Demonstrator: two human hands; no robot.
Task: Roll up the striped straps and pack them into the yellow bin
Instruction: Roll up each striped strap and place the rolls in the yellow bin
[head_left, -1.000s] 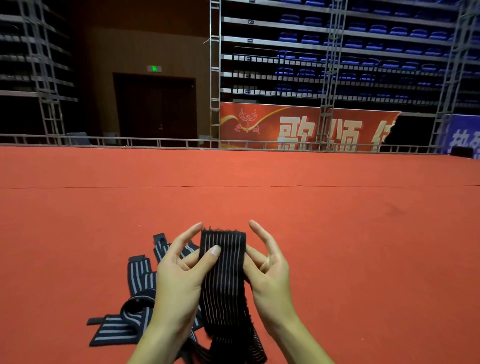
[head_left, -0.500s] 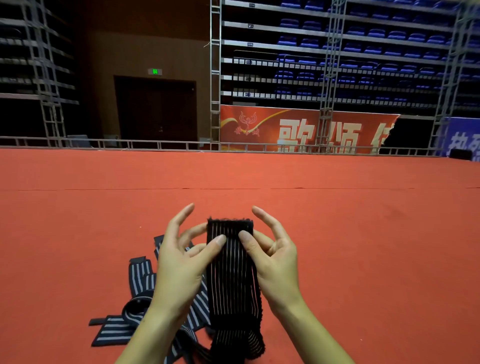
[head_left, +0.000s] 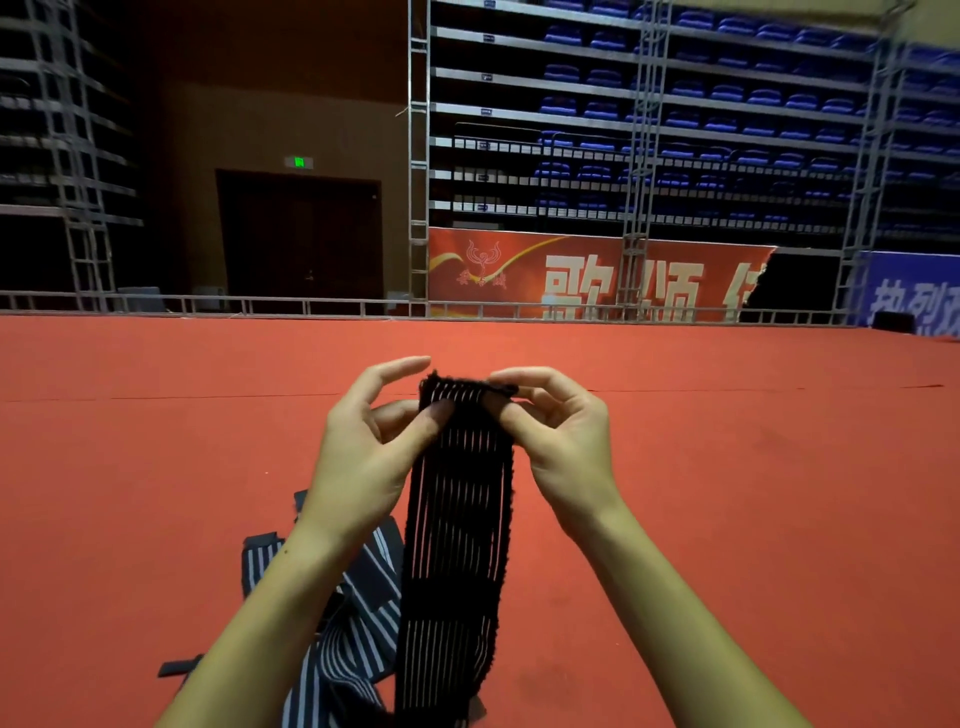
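Red carpet, both hands' fingers pinching ribbed black strap (top edge folded)

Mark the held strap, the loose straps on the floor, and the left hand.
held strap (head_left: 457, 519), head view, mid-length of the band
loose straps (head_left: 358, 597), head view, striped fold
left hand (head_left: 363, 457), head view, back of hand

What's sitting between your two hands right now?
In the head view, the black striped strap hangs between the left hand and right hand, both pinching its top edge.
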